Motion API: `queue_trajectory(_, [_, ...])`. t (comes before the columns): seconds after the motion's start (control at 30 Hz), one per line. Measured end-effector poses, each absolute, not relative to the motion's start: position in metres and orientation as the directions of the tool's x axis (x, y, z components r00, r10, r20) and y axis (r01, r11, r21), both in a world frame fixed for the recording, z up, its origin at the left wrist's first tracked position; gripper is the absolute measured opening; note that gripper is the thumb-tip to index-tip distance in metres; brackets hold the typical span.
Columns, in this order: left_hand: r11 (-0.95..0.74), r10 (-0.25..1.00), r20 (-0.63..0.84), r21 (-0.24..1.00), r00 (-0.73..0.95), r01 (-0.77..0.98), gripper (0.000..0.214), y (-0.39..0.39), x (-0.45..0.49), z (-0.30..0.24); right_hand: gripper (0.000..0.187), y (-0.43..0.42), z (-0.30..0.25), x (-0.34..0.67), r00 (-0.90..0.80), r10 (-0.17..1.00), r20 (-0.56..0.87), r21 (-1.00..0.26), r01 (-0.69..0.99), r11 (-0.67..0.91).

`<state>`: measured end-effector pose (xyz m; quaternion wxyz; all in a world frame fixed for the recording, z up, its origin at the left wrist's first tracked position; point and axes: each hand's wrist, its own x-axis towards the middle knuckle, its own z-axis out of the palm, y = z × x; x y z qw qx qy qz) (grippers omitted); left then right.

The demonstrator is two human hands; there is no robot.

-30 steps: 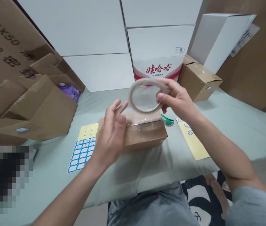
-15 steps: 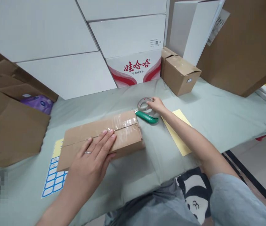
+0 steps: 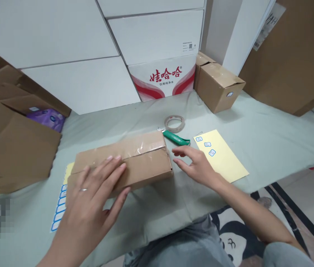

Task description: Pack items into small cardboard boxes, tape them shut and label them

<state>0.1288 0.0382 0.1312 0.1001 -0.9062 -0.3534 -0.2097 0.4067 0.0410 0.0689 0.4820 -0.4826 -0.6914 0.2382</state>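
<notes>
The cardboard parcel [image 3: 120,163] lay flat on the tabletop [image 3: 259,152], near the front edge and left of centre. It was a closed brown box with clear packing tape [image 3: 146,146] along its lengthwise seam, the tape glossy and slightly creased. The left hand [image 3: 90,196] was spread, its fingertips on the parcel's top. The right hand [image 3: 198,167] was open with fingers spread, just beside the parcel's right end and holding nothing. A green utility knife [image 3: 175,138] lay at the far corner, a tape roll [image 3: 174,124] just behind it, and a yellow label sheet [image 3: 219,155] lay to the right.
</notes>
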Motion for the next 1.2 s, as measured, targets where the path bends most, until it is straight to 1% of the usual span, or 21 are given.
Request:
queue_trajectory(0.1, [-0.681, 0.621, 0.474, -0.066, 0.624, 0.729, 0.06, 0.038, 0.121, 0.129, 0.017, 0.035, 0.055, 0.403, -0.095, 0.851, 0.517, -0.732, 0.465, 0.497])
queue_trajectory(0.27, [-0.703, 0.625, 0.43, -0.054, 0.652, 0.709, 0.064, 0.041, 0.115, 0.123, 0.018, 0.045, 0.046, 0.401, -0.123, 0.796, 0.592, -0.655, 0.502, 0.565])
queue_trajectory(0.37, [-0.7, 0.625, 0.429, -0.061, 0.652, 0.712, 0.066, 0.04, 0.115, 0.122, 0.017, 0.046, 0.048, 0.4, -0.127, 0.774, 0.621, -0.62, 0.524, 0.584])
queue_trajectory(0.53, [-0.685, 0.635, 0.438, -0.064, 0.637, 0.726, 0.068, 0.039, 0.116, 0.122, 0.017, 0.045, 0.051, 0.395, -0.097, 0.757, 0.646, -0.597, 0.554, 0.58])
queue_trajectory(0.77, [-0.684, 0.636, 0.434, -0.068, 0.639, 0.727, 0.067, 0.039, 0.116, 0.12, 0.017, 0.043, 0.054, 0.388, -0.059, 0.784, 0.618, -0.599, 0.61, 0.519])
queue_trajectory(0.9, [-0.679, 0.638, 0.442, -0.064, 0.63, 0.732, 0.066, 0.038, 0.117, 0.121, 0.015, 0.047, 0.057, 0.395, 0.006, 0.822, 0.569, -0.592, 0.697, 0.405])
queue_trajectory(1.0, [-0.681, 0.633, 0.448, -0.066, 0.632, 0.729, 0.066, 0.038, 0.117, 0.121, 0.016, 0.044, 0.057, 0.422, 0.105, 0.843, 0.527, -0.553, 0.796, 0.246])
queue_trajectory(1.1, [-0.681, 0.631, 0.454, -0.064, 0.629, 0.729, 0.066, 0.038, 0.118, 0.121, 0.017, 0.033, 0.052, 0.46, 0.195, 0.852, 0.486, -0.446, 0.894, 0.05])
queue_trajectory(1.2, [-0.677, 0.641, 0.448, -0.054, 0.624, 0.734, 0.065, 0.037, 0.119, 0.12, 0.015, 0.016, 0.044, 0.488, 0.227, 0.881, 0.416, -0.313, 0.945, -0.096])
